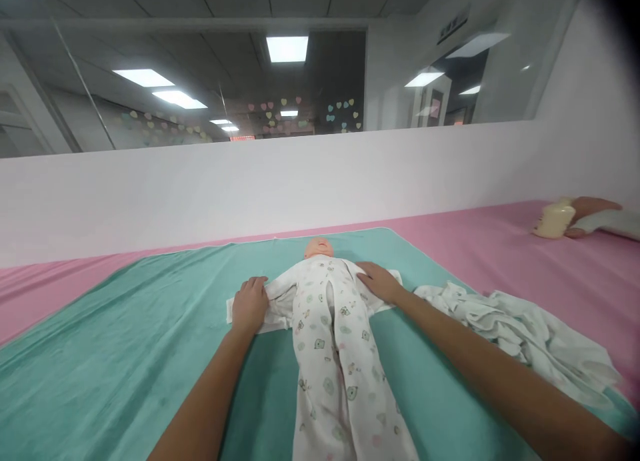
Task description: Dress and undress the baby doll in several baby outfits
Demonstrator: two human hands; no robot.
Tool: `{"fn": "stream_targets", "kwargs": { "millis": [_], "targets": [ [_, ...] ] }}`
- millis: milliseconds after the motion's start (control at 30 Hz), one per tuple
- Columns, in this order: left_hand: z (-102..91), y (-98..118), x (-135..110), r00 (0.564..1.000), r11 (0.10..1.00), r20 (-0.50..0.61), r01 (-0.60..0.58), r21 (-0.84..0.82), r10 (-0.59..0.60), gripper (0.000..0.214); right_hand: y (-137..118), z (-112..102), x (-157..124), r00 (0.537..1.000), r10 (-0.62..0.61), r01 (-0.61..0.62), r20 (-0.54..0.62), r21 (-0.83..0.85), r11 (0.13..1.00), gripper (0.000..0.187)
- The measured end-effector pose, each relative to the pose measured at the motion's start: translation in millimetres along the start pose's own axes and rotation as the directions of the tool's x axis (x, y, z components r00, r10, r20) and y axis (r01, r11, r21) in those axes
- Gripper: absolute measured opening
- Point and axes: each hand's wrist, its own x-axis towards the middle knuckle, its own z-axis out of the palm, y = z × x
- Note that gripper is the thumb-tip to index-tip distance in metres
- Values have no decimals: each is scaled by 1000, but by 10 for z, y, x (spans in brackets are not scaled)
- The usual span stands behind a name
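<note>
Teal towelling mat [125, 354] covers the near part of the pink bed sheet [500, 247], and the baby doll [327, 314] in a printed sleepsuit lies face up along the mat's centre, head toward the far edge. Left hand [249, 305] rests palm down, fingers relaxed and gripping nothing, on the spread sleeve [277, 299]; right hand [379, 281] lies flat on the opposite shoulder, apparently to pin the garment smooth and steady the doll. Crumpled white cloth [520, 327] sits at the mat's right edge, a cream bottle [554, 219] near the sheet's far right corner.
</note>
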Motion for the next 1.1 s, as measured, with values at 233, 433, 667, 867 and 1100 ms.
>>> {"fn": "stream_targets", "kwargs": {
  "millis": [233,433,667,867,1100],
  "targets": [
    [10,833,51,964,965,-60,-260,-39,257,31,746,-135,-198,934,352,-357,-59,-149,922,56],
    [176,1879,397,844,877,429,-437,202,322,31,803,-270,-185,836,547,-548,-26,-65,834,51],
    [674,2299,701,778,866,617,-383,322,115,45,893,-231,-200,860,494,-497,-129,9,868,31],
    [530,2242,795,714,850,697,-406,336,65,72,948,-236,-189,730,586,-558,-352,187,808,25],
    [447,2066,683,684,807,714,-501,312,149,56,975,-203,-178,575,663,-546,-479,379,747,19]
  ]
}}
